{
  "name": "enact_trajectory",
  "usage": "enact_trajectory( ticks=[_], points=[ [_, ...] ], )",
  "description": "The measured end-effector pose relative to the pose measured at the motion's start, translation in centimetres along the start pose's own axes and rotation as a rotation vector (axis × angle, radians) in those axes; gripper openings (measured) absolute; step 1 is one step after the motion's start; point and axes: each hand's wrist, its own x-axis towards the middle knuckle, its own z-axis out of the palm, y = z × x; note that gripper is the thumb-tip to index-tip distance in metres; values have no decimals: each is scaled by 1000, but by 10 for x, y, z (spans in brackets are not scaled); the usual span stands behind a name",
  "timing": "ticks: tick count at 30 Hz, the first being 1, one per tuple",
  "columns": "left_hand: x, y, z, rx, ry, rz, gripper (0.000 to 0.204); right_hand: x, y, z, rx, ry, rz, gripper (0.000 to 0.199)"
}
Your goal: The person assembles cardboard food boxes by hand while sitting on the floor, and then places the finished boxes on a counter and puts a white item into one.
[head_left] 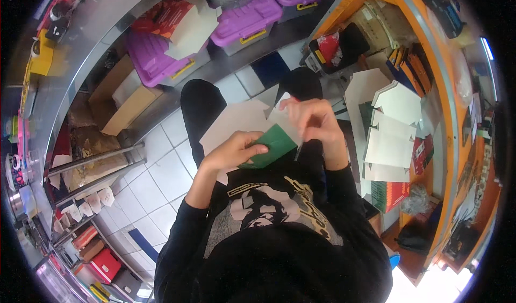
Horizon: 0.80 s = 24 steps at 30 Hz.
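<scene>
Across my lap lies a die-cut cardboard sheet (236, 117), pale on one side, with a green panel (277, 146) folded over toward me. My left hand (236, 150) is closed on that panel's left edge, thumb on top. At the sheet's right end my right hand (317, 123) is closed too, its fingers bent around a white flap (285, 109). A thin dark strip (298, 151) shows below the right fingers; what it is I cannot make out.
To my right stands a stack of similar pale die-cut cardboard pieces (389, 136), with green and red printed ones (389, 194) below. Purple-lidded boxes (247, 21) line the far side, one under red-and-white cardboard (193, 26). An orange-framed shelf (446, 77) rises at right, a metal rail (97, 160) at left.
</scene>
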Motion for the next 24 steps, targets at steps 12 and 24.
enact_trajectory(
  ticks=[12,24],
  points=[
    [-5,4,14,-220,94,-42,20,15,-23,50,-962,-85,262,14],
    [3,49,10,-372,866,313,24,12,11,88,-1202,196,-56,47]
  ],
)
